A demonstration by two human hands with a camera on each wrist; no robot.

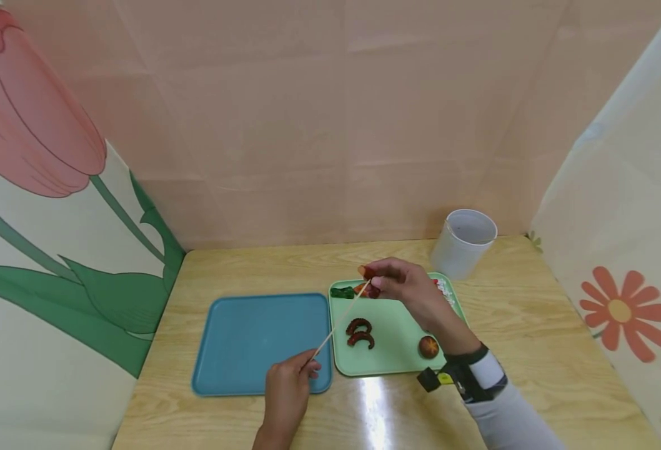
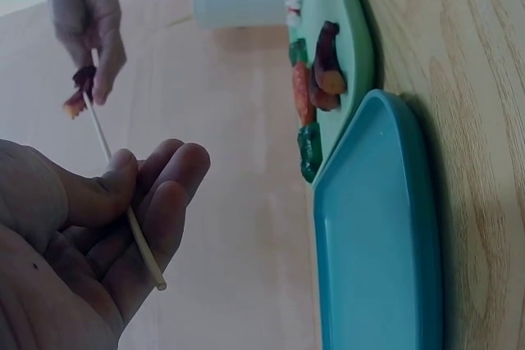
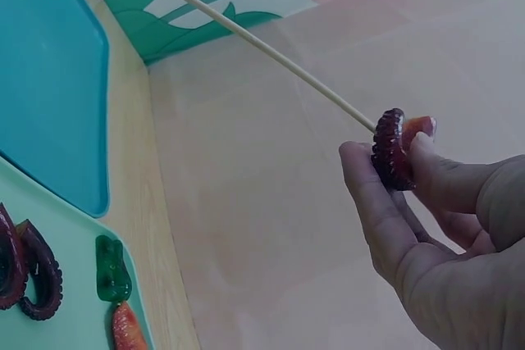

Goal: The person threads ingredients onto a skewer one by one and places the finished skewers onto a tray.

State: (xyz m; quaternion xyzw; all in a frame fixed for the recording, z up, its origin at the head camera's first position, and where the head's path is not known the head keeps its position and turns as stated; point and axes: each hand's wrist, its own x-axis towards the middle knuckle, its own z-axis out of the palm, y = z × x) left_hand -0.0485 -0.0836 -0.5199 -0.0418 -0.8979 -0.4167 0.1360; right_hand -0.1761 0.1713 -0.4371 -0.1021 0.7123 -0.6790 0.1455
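A thin wooden skewer (image 1: 338, 322) slants up between the two hands, over the trays. My left hand (image 1: 288, 384) pinches its lower end between thumb and fingers; the blunt tip pokes out below in the left wrist view. At the upper end my right hand (image 1: 406, 290) pinches a dark red, curled toy octopus tentacle (image 3: 394, 149), whose suckers show along one edge. The skewer's tip meets the tentacle, though how deep it goes is hidden. Two more tentacles (image 1: 360, 333) lie on the green tray (image 1: 389, 359) beneath, near a round brown mushroom-like piece (image 1: 428, 347).
Left of the green tray, a blue tray (image 1: 263, 344) sits against it. Green pepper-like (image 1: 342, 292) and orange-red pieces (image 3: 129, 329) lie along the green tray's far edge. Behind it stands a white cup (image 1: 465, 244), near the back wall. Printed cloth borders both sides.
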